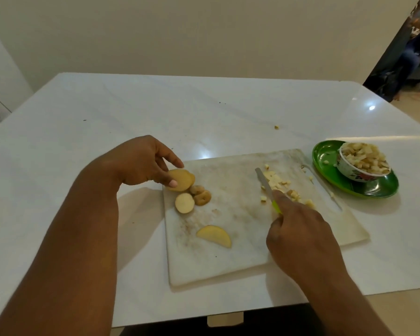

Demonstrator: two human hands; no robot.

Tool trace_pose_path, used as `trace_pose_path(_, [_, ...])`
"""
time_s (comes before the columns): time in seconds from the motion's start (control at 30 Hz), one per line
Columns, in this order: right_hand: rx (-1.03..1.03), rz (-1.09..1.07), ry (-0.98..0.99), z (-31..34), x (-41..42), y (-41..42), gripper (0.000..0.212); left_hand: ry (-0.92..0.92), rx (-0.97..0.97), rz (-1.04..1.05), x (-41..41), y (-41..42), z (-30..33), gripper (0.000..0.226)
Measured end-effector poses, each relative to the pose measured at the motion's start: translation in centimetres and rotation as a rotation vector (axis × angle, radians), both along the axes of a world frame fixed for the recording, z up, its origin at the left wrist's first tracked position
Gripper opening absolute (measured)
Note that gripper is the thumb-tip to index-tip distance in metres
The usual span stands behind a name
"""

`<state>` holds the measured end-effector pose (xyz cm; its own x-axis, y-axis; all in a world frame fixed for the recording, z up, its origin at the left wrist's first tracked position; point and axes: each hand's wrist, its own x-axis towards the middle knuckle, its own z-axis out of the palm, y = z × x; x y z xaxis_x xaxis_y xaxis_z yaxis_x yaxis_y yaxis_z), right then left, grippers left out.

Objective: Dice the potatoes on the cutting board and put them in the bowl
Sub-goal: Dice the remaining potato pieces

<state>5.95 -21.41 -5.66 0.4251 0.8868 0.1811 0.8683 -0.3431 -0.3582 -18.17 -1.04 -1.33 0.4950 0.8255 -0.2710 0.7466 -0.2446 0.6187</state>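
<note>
Head view: potato slices (180,181) pinched in my left hand (141,161) at the cutting board (240,251) left edge, frame centre; they could slip off onto the table (131,112). Diced pile (280,183) lies right of the knife (264,183), which my right hand (301,236) grips; blade probably touching it, could scatter bits. Bowl (349,167) on green plate (374,187), right, looks nearly full and may overflow.

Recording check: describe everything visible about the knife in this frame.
The knife is small, with a narrow grey blade that looks like metal and a bright green handle, mostly hidden inside the right hand, which grips it. It points away from the person, toward the far left, blade low over the white cutting board. The blade lies against the pile of diced potato; whether its edge touches the board is unclear.
</note>
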Motion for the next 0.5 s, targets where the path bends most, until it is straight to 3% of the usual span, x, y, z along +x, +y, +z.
trace_pose_path(0.27, [0.034, 0.121, 0.087, 0.6, -0.9, -0.1, 0.06, -0.026, -0.05, 0.043, 0.2, -0.1, -0.1, 0.037])
trace_pose_path(0.5, [0.025, 0.386, 0.146, 0.8, -6.1, 1.8, 0.065, -0.007, -0.046, -0.018, -0.5, 0.5, -0.6, 0.014])
